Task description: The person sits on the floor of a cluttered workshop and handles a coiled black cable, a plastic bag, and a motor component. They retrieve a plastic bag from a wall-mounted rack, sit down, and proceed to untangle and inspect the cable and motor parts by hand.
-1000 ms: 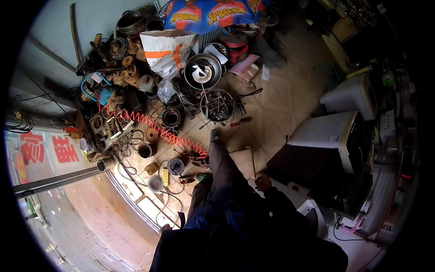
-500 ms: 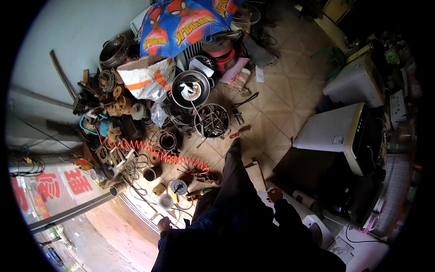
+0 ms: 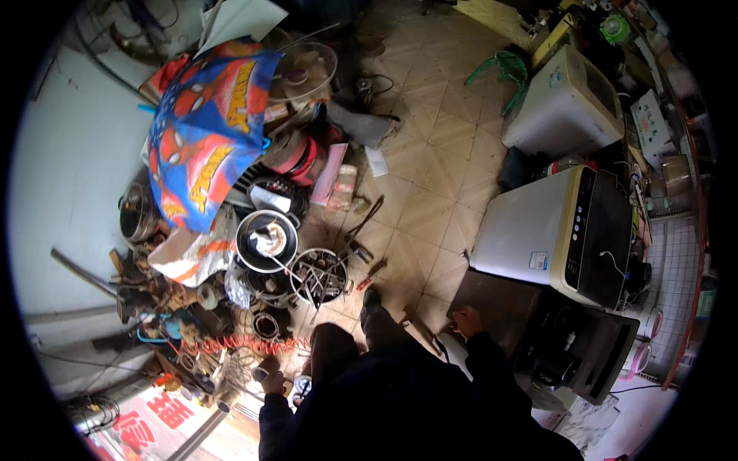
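Note:
My left hand (image 3: 273, 380) hangs low beside my left leg, its fingers loosely bent with nothing seen in them. Below and around it lie metal cylinders and cables, close to a red coiled hose (image 3: 246, 345). On the other side, my right hand (image 3: 467, 323) is held out with loosely apart fingers, also without anything visible in it. It appears over the edge of a dark flat panel (image 3: 492, 303); whether it touches the panel I cannot tell. Ahead of my feet stand a basin of metal tools (image 3: 319, 298) and a black pan (image 3: 247, 255) with a whitish piece inside.
A blue and red umbrella (image 3: 211, 138) covers part of the clutter at left, by a white and orange sack (image 3: 181, 261). White washing machines (image 3: 507, 230) line the right side. Tiled floor (image 3: 427, 196) runs between, with a green stool (image 3: 507, 69) farther off.
I have stepped forward and my view has turned, so the umbrella, pan and tool basin sit lower and farther left. My right hand is now beside the dark panel.

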The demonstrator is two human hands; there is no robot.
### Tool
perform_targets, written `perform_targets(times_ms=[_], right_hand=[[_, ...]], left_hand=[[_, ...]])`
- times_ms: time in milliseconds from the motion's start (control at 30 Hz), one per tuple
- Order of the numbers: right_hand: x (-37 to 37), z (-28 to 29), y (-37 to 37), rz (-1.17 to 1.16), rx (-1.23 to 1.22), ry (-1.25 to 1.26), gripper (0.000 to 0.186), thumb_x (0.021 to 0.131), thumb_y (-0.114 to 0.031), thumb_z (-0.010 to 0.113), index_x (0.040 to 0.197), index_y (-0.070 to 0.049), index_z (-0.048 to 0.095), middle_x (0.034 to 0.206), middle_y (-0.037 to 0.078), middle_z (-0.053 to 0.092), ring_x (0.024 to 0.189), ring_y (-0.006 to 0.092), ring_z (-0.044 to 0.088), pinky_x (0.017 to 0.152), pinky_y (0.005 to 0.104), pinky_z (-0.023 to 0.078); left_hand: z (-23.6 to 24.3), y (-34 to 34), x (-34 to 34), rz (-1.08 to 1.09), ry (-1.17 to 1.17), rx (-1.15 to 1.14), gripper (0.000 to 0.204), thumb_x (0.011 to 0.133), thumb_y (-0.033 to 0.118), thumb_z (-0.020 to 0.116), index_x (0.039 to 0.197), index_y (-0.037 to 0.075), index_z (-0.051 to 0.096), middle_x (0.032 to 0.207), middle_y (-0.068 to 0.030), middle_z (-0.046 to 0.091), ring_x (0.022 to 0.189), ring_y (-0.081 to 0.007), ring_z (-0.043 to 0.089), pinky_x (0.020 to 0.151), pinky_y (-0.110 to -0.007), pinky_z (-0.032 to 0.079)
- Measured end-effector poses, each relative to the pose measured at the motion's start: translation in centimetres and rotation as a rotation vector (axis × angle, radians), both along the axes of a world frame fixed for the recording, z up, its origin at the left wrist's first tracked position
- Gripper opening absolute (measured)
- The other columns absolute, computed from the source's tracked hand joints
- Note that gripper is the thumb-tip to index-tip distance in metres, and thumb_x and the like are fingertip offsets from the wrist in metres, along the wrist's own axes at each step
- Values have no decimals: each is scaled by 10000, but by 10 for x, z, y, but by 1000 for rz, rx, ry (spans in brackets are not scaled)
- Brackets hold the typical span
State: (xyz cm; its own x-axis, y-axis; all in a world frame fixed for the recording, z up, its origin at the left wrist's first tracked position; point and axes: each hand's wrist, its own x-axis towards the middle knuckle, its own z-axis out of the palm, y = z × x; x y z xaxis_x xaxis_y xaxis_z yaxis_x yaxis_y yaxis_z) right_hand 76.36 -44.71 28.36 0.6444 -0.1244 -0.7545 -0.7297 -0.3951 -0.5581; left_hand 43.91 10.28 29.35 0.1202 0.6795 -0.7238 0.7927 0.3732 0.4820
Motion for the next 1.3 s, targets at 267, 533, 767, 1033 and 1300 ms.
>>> perform_targets(times_ms=[267, 533, 767, 1033, 1300], right_hand=[[17, -47, -80, 815, -435, -405, 223, 895, -254, 624, 742, -91, 625, 668, 73, 606, 586, 237, 568, 587, 415, 512], [155, -71, -97, 313, -224, 8, 202, 894, -241, 608, 745, -106, 622, 639, 61, 563, 562, 245, 538, 561, 408, 485], [403, -53, -55, -358, 85, 81, 176, 895, -204, 589, 772, -81, 614, 633, 76, 537, 548, 255, 530, 529, 410, 465], [648, -39, -107, -316, 110, 82, 148, 896, -162, 568, 803, -52, 604, 625, 94, 508, 532, 266, 521, 493, 412, 441], [898, -52, -214, -33, -14, 128, 124, 897, -120, 547, 833, -24, 594, 618, 111, 479, 516, 278, 512, 456, 414, 418]], left_hand=[[-42, 10, 192, -471, 20, 30, 272, 804, 216, 709, 889, -42, 724, 746, -84, 699, 655, -168, 647, 617, -341, 519], [-126, 8, 400, -1017, 296, 80, 278, 797, 305, 665, 919, 67, 743, 885, -120, 730, 801, -268, 704, 729, -438, 546], [-136, -34, 706, -661, -188, -157, 291, 868, 295, 719, 1003, 38, 711, 850, -93, 724, 628, -163, 640, 511, -308, 490], [-47, -89, 1057, -713, -361, 49, 271, 871, 232, 681, 1004, -2, 716, 911, -119, 738, 810, -179, 684, 747, -357, 538], [-65, -169, 1117, -211, -13, -105, 298, 892, 284, 649, 1018, 21, 710, 780, -82, 711, 686, -174, 683, 569, -324, 517]])
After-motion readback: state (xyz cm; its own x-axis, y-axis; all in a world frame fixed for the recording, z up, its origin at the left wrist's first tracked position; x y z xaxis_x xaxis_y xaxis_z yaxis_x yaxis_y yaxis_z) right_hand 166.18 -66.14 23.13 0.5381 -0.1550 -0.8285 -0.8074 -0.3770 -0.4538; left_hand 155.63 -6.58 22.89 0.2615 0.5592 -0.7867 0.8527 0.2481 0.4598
